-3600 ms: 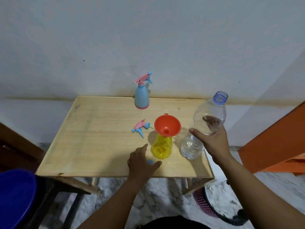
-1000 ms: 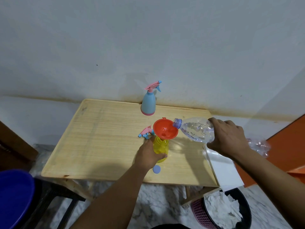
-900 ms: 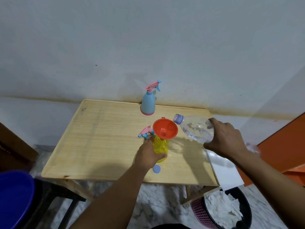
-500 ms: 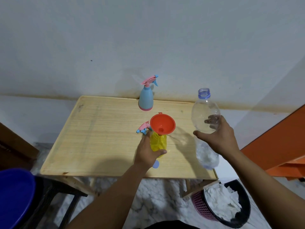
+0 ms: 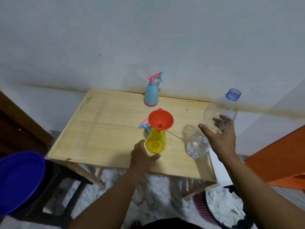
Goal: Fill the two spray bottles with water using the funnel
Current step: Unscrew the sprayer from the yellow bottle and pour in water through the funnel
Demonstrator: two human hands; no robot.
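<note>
A yellow spray bottle [image 5: 156, 142] stands headless near the front of the wooden table [image 5: 102, 129], with an orange funnel [image 5: 160, 119] in its neck. Its pink-and-blue spray head [image 5: 144, 125] lies just behind it. A light blue spray bottle [image 5: 151, 96] with its head on stands at the table's back edge. My left hand [image 5: 142, 157] is at the yellow bottle's base, fingers apart, thumb beside it. My right hand [image 5: 219, 139] grips a clear, uncapped water bottle [image 5: 219, 113] upright, with water in its bottom, to the right of the funnel.
A blue basin [image 5: 18, 180] sits on a dark stool at lower left. Under the table's right corner stands a pink waste basket [image 5: 203, 207] holding white paper. An orange surface [image 5: 277, 156] is at the right. A white wall rises behind the table.
The water bottle was tipped over the funnel; my right hand has swung it upright and away to the right. My left hand has slid down from the yellow bottle's body to its base.
</note>
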